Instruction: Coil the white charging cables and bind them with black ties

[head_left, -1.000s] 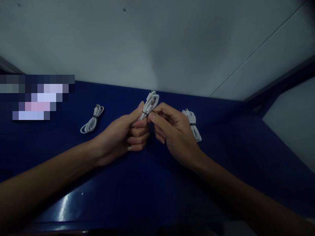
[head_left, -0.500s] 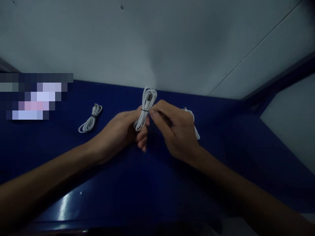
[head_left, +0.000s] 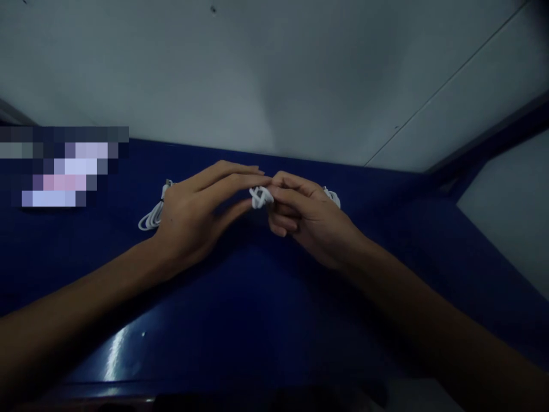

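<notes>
Because the coiled cable (head_left: 261, 198) looks light and bendy, its middle seems the surest hold; left hand (head_left: 193, 200) and right hand (head_left: 311, 209) both pinch it.

**White coiled cable bundle (head_left: 261, 198) at centre**

It sits between the left hand (head_left: 193, 203) and the right hand (head_left: 311, 212), above a glossy blue table (head_left: 240, 320). On the table, a looped white cable (head_left: 151, 221) lies left, partly behind the left hand; a bundled white cable (head_left: 334, 198) lies right, partly behind the right hand. A flat grey wall (head_left: 180, 68) rises behind.
</notes>
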`<action>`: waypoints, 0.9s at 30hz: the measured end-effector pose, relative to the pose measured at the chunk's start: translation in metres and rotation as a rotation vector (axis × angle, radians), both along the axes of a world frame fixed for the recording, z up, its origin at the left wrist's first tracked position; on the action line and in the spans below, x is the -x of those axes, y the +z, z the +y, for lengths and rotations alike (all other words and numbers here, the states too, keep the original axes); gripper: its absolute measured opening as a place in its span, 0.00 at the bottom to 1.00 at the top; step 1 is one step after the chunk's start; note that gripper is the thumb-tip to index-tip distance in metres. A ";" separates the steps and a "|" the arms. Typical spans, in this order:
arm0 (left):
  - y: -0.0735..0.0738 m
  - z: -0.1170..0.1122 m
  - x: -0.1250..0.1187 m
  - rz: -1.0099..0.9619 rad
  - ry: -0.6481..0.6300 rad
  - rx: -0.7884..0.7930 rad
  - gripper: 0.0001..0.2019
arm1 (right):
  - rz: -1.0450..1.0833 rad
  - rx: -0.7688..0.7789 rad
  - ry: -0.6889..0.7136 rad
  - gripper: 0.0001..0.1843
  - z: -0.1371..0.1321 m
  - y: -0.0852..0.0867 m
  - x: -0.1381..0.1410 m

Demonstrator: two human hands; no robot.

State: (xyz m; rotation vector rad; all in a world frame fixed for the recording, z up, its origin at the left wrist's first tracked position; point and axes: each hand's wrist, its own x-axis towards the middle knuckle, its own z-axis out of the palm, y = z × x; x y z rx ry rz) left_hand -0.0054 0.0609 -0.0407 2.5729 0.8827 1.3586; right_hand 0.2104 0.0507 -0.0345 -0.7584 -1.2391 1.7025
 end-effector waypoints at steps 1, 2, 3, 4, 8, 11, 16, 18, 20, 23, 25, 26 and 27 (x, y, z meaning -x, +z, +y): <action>0.000 0.000 0.000 -0.009 0.014 0.033 0.09 | -0.003 -0.004 0.004 0.15 0.001 0.000 0.000; 0.000 -0.001 -0.001 -0.029 0.042 0.082 0.07 | -0.013 -0.021 0.008 0.15 0.001 -0.001 0.000; 0.001 -0.002 -0.002 -0.057 0.076 0.157 0.07 | -0.027 -0.054 0.009 0.16 0.002 -0.002 0.000; 0.003 -0.003 -0.003 -0.096 0.100 0.260 0.09 | -0.055 -0.102 0.005 0.16 0.002 -0.003 0.000; 0.013 -0.005 -0.008 -0.389 0.013 0.841 0.11 | -0.233 -0.359 -0.039 0.16 0.000 -0.003 -0.001; 0.019 -0.002 -0.008 -0.637 -0.097 1.259 0.25 | -0.317 -0.485 -0.066 0.15 -0.005 0.000 -0.002; 0.020 0.001 -0.005 -0.583 -0.265 1.404 0.14 | -0.304 -0.573 -0.078 0.13 -0.006 0.000 -0.001; 0.020 -0.001 -0.005 -0.441 -0.261 1.167 0.10 | -0.254 -0.549 -0.073 0.13 -0.003 -0.003 -0.001; 0.020 -0.005 -0.006 -0.233 -0.162 0.830 0.10 | -0.208 -0.506 -0.087 0.14 -0.001 -0.005 0.000; 0.019 -0.008 -0.005 0.017 -0.027 0.478 0.10 | -0.219 -0.440 -0.124 0.17 0.000 -0.005 0.000; 0.018 -0.008 -0.004 0.013 0.016 0.480 0.14 | -0.260 -0.409 -0.116 0.18 -0.003 -0.002 0.001; 0.017 -0.008 -0.004 -0.025 0.023 0.553 0.18 | -0.288 -0.407 -0.110 0.19 -0.005 0.000 0.001; 0.017 -0.007 -0.004 -0.078 0.014 0.664 0.23 | -0.321 -0.421 -0.111 0.19 -0.006 0.002 0.001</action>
